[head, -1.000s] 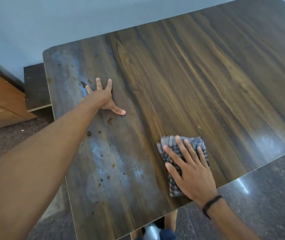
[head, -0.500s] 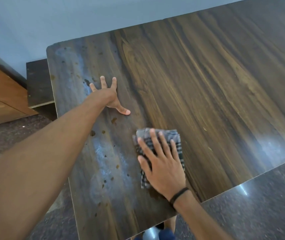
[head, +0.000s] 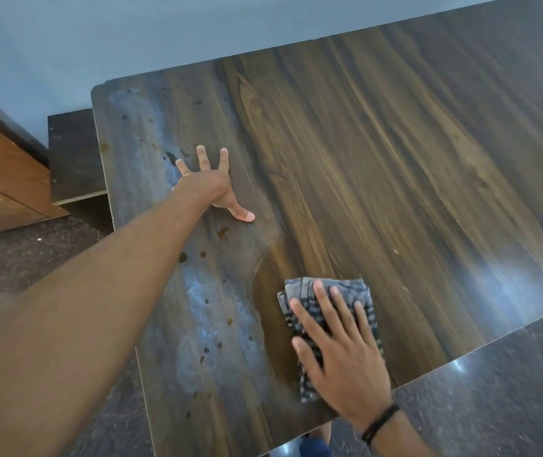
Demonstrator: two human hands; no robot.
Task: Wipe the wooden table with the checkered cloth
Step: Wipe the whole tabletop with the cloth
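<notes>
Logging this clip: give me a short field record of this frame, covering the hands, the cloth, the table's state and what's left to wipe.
left hand: flat on the wooden table, fingers spread, holding nothing
right hand: straight fingers pressing the checkered cloth down
cloth position: folded, near the table's front edge
residue: whitish haze and brown spots along the left strip
wristband: dark, right wrist

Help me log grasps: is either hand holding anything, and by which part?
Nothing is gripped. The right hand presses flat on top of the checkered cloth; the left hand rests spread on the wooden table.
</notes>
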